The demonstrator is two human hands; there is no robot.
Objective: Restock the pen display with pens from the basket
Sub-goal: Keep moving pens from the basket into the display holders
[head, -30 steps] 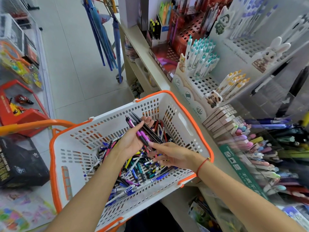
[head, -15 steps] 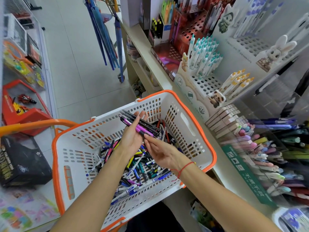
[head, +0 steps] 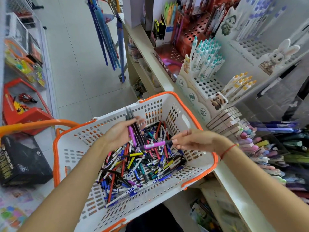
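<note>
A white basket with an orange rim (head: 177,104) is full of mixed loose pens (head: 138,166). Over it, my left hand (head: 120,133) grips a bundle of dark and purple pens (head: 133,131) that point up and away. My right hand (head: 195,139) pinches one end of a single purple pen (head: 154,145), which lies level between the two hands. On the shelf to the right stands the white pen display (head: 205,84) with rows of holes, teal-capped pens (head: 207,57) and yellow-capped pens (head: 239,84).
The cream shelf edge (head: 150,61) runs diagonally past the basket. Red displays (head: 189,34) stand further back, pastel and dark pens (head: 270,144) lie at the right. Blue umbrellas (head: 108,34) hang over the tiled aisle. Toy boxes (head: 23,161) line the left side.
My right hand has drawn away to the right with one purple pen pinched in its fingers. The left hand's bundle has turned more upright.
</note>
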